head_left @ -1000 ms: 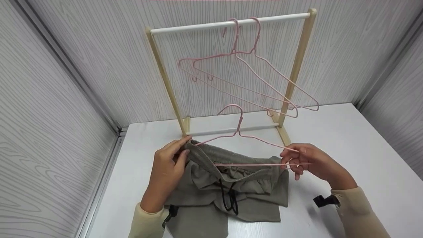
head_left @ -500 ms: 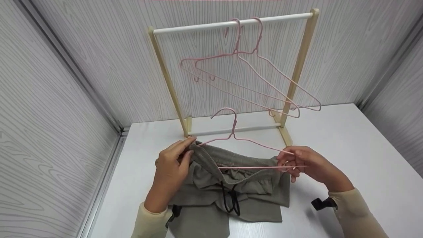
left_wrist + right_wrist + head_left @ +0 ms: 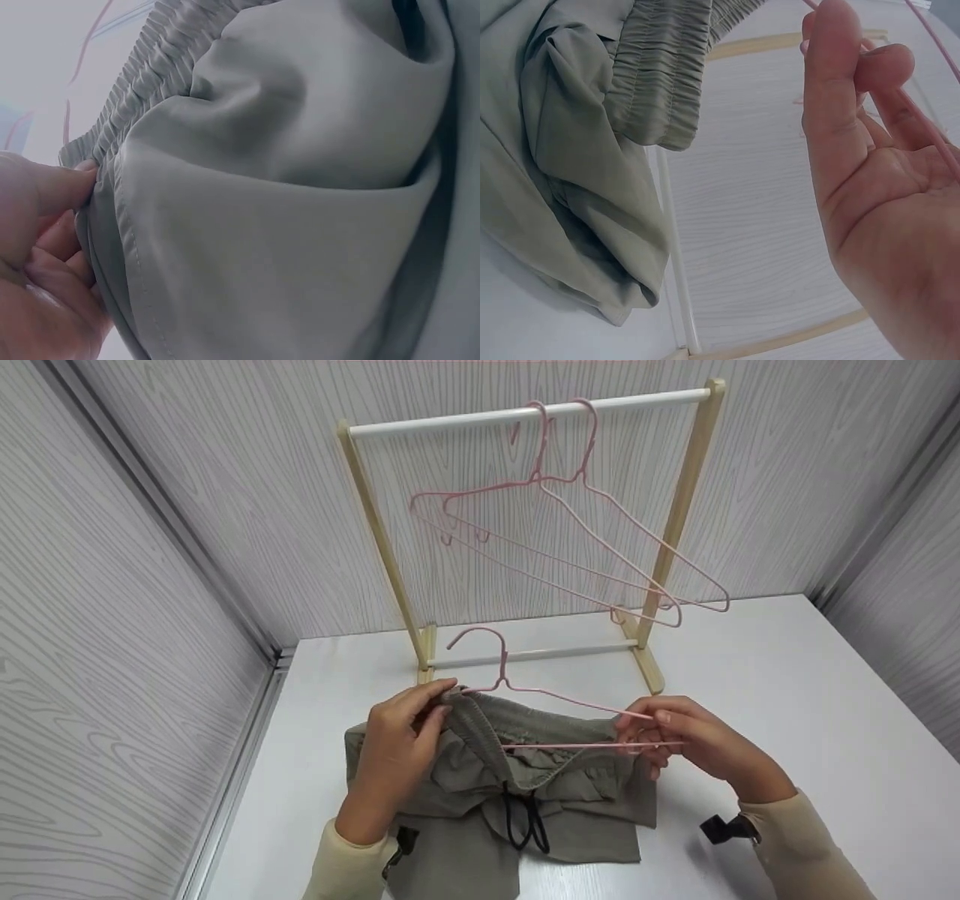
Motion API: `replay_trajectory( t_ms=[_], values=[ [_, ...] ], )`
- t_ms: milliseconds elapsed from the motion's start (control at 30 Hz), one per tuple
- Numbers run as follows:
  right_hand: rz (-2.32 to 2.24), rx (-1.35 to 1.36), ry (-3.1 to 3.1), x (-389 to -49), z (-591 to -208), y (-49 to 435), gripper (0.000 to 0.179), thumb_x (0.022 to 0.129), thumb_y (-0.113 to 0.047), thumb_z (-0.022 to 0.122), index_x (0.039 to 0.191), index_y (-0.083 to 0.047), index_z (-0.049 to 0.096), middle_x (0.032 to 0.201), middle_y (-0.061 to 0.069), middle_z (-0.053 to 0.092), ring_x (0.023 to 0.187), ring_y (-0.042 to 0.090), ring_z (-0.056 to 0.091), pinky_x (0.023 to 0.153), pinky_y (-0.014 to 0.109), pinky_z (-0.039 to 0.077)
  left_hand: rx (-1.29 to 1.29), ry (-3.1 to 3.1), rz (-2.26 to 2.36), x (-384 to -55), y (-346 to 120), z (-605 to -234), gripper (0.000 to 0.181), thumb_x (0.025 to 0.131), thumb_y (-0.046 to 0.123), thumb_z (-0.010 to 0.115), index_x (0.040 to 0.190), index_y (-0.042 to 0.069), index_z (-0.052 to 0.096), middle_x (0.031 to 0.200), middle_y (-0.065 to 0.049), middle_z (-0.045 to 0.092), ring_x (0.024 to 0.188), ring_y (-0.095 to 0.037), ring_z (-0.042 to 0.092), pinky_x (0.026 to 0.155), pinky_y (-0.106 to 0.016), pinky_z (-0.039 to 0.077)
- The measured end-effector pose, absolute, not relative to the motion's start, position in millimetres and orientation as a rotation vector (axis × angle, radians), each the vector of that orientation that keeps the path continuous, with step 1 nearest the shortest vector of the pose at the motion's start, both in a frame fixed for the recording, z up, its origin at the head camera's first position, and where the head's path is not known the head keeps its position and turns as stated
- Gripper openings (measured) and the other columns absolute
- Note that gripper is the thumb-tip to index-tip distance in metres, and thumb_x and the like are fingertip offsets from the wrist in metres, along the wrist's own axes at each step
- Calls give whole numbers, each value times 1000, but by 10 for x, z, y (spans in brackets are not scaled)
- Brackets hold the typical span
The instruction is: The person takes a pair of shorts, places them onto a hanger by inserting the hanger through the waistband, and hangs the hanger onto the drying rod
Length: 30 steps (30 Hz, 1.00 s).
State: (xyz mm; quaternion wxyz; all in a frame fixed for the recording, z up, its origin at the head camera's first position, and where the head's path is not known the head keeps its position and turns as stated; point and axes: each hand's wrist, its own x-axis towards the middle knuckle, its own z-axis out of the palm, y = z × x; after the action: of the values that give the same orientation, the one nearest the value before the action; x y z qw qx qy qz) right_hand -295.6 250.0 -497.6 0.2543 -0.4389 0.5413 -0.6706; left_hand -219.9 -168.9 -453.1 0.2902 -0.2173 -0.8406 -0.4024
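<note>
Olive-grey shorts [image 3: 457,847] with an elastic waistband and a black drawstring [image 3: 527,821] lie on the white table, waist opening facing up. My left hand [image 3: 401,735] pinches the waistband at its left corner, thumb in front; the left wrist view shows the gathered waistband [image 3: 150,82] between thumb and fingers. My right hand [image 3: 694,739] grips the right end of a pink wire hanger [image 3: 566,697]. The hanger's left end is inside the waist opening, hidden by the cloth, and its hook points up and left. In the right wrist view, the right hand [image 3: 900,172] is apart from the waistband [image 3: 664,82].
Behind the shorts stands a rack with wooden legs [image 3: 679,510] and a white top rail [image 3: 465,421]. Two pink hangers [image 3: 592,532] hang from that rail, above and behind my hands. Wood-grain panels [image 3: 112,660] enclose the table [image 3: 772,660] at the back and sides.
The hanger has shifted left and down, deeper into the waist opening, along with my right hand. My left hand has moved slightly right with the waistband corner.
</note>
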Motion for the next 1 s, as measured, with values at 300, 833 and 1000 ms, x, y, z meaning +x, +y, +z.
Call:
replay_trajectory(
  t_ms=[300, 833, 1000],
  values=[
    [-1787, -1219, 1541, -2938, -4964, 2504, 45, 113, -3, 24, 136, 21, 54, 121, 27, 75, 74, 26, 66, 64, 41, 64, -572, -2238, -1066, -2183, -1685, -4499, 24, 102, 0, 74, 124, 9, 78, 114, -5, 79, 99, -12, 75, 81, -32, 62],
    [-1766, -950, 1714, -3087, -5052, 2789, 74, 120, -38, 5, 153, 12, 49, 132, 25, 73, 95, 21, 75, 78, 36, 64, -636, -2177, -1034, -2170, -1706, -4466, 25, 102, -4, 70, 122, 9, 79, 118, -2, 80, 111, -17, 75, 92, -34, 63],
    [-1828, -756, 1908, -3129, -5167, 2733, 40, 120, -17, 40, 137, 11, 62, 108, 7, 76, 85, 13, 71, 71, 29, 62, -640, -2148, -1028, -2164, -1726, -4466, 26, 103, -3, 71, 123, 12, 79, 119, -2, 79, 110, -16, 75, 90, -32, 63]
  ],
)
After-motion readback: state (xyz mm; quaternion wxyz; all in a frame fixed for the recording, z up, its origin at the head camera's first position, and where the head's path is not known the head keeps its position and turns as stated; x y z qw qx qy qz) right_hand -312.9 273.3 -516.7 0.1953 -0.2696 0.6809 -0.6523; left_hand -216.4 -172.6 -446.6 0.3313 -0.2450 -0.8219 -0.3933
